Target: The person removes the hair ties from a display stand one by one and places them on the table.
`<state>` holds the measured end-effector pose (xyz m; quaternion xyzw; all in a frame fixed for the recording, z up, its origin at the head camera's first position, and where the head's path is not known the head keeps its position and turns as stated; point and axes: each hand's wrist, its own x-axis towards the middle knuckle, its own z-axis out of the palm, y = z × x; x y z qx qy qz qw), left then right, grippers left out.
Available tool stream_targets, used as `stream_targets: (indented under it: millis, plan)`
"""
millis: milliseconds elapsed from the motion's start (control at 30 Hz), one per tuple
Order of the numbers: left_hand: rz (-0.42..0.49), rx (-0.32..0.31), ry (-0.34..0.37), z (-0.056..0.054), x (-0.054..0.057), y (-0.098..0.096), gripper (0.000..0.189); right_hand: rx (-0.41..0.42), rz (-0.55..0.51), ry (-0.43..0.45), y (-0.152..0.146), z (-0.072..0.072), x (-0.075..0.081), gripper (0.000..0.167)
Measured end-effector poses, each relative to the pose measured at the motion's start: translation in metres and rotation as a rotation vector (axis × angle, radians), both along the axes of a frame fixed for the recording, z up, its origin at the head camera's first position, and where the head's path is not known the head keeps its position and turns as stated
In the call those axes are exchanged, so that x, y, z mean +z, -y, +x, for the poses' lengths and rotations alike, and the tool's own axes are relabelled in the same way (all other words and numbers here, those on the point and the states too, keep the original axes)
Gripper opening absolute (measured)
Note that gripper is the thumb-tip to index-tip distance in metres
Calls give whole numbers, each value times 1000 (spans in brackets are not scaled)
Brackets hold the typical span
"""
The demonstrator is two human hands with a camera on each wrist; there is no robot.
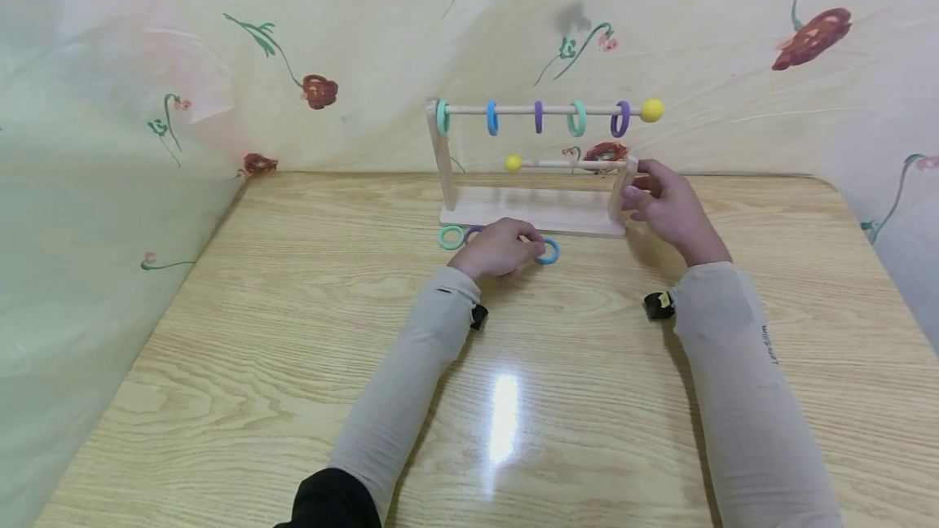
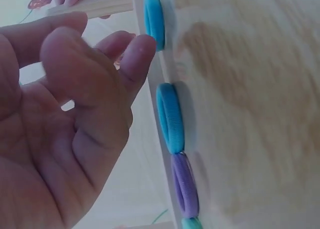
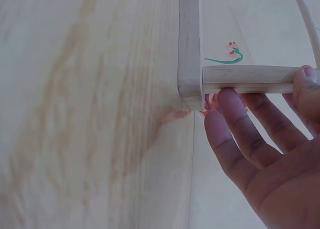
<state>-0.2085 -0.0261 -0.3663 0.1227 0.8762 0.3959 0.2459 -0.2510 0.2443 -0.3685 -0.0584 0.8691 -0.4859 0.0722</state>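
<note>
A wooden stand (image 1: 531,209) has two uprights and two horizontal rods. Its upper rod (image 1: 513,111) carries several hair ties, among them a blue hair tie (image 1: 492,118); the lower rod (image 1: 565,164) bears none. My left hand (image 1: 502,249) hovers over the table before the base, fingers loosely bent. Its fingertips come close to a blue hair tie (image 1: 548,251); contact is unclear. Another blue hair tie (image 2: 170,118), a purple one (image 2: 185,185) and a green one (image 1: 451,237) lie along the base. My right hand (image 1: 671,206) grips the short right upright (image 3: 250,76) between thumb and fingers.
The wooden table (image 1: 293,332) extends around the stand. Behind it hangs a flowered cloth (image 1: 367,39). A yellow ball (image 1: 651,111) caps the upper rod, and a second yellow ball (image 1: 513,163) caps the lower one.
</note>
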Motion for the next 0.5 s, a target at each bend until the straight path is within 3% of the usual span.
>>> stream_targets:
  millis: [100,300,500]
  plan:
    - [4,-14,-7,3,3,-4,23,0,1,2,0,0,0,47]
    - [22,-180,-13,12,6,-18,35,6,4,-9,-2,-1,0,44]
    - [-51,-256,39,18,6,-27,51,8,8,-10,-3,-3,0,44]
